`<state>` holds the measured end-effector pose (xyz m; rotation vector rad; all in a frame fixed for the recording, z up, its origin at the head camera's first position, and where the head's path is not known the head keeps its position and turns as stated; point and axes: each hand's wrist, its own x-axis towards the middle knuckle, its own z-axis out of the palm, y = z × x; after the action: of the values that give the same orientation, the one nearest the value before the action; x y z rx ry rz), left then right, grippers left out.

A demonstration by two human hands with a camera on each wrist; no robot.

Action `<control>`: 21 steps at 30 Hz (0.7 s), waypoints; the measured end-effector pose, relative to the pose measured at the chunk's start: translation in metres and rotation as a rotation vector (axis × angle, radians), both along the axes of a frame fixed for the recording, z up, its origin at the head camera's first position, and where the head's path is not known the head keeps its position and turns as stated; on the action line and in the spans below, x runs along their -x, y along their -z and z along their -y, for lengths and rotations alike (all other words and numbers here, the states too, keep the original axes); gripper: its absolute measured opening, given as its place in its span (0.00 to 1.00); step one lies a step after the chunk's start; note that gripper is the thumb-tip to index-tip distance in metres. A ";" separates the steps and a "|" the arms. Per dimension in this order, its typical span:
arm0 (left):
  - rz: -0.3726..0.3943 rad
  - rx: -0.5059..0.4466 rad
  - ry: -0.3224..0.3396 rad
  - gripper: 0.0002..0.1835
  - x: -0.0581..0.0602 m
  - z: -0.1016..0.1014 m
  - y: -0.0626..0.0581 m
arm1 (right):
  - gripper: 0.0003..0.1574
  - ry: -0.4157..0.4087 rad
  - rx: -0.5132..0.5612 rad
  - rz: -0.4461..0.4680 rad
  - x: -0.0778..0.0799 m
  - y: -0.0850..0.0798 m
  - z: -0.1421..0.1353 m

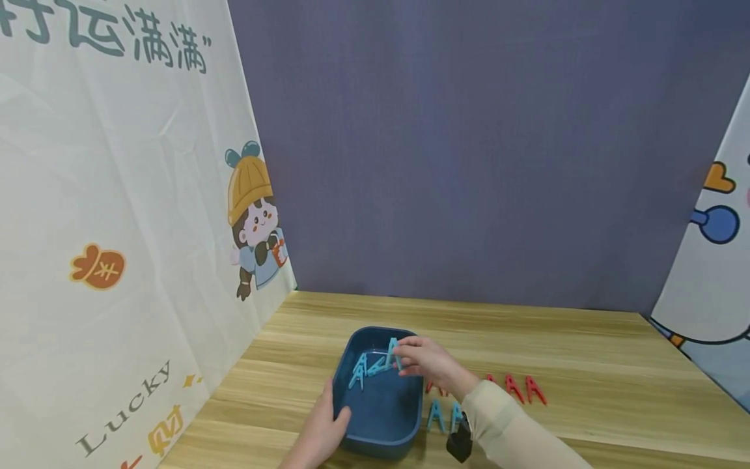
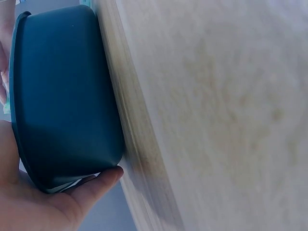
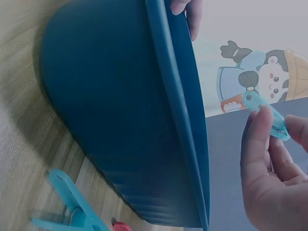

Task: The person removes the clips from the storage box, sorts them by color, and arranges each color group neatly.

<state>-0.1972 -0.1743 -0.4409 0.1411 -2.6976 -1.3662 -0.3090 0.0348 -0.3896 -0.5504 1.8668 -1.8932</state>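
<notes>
A dark blue plastic box stands on the wooden table, with several light blue clothespins lying on its floor. My left hand grips its near left side, thumb over the rim and fingers against the outer wall, as the left wrist view shows from outside. Over the far right part of the box, my right hand pinches one light blue clothespin between thumb and fingertips. In the right wrist view this clothespin is above the rim, apart from the box.
Two light blue clothespins lie on the table just right of the box. Behind them is a row of several red clothespins, partly hidden by my right forearm. A dark grey backdrop and printed white cloths enclose the wooden table.
</notes>
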 end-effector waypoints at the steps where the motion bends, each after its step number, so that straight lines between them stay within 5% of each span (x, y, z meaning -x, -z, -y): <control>1: 0.001 0.000 -0.001 0.37 0.000 0.000 0.000 | 0.30 -0.002 -0.005 -0.003 0.000 -0.001 -0.001; 21: 0.011 -0.003 -0.003 0.37 0.000 0.000 -0.001 | 0.21 -0.014 -0.011 -0.015 -0.004 -0.004 -0.023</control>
<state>-0.1971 -0.1745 -0.4400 0.1533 -2.7026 -1.3730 -0.3054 0.0578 -0.3855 -0.5744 1.8768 -1.8734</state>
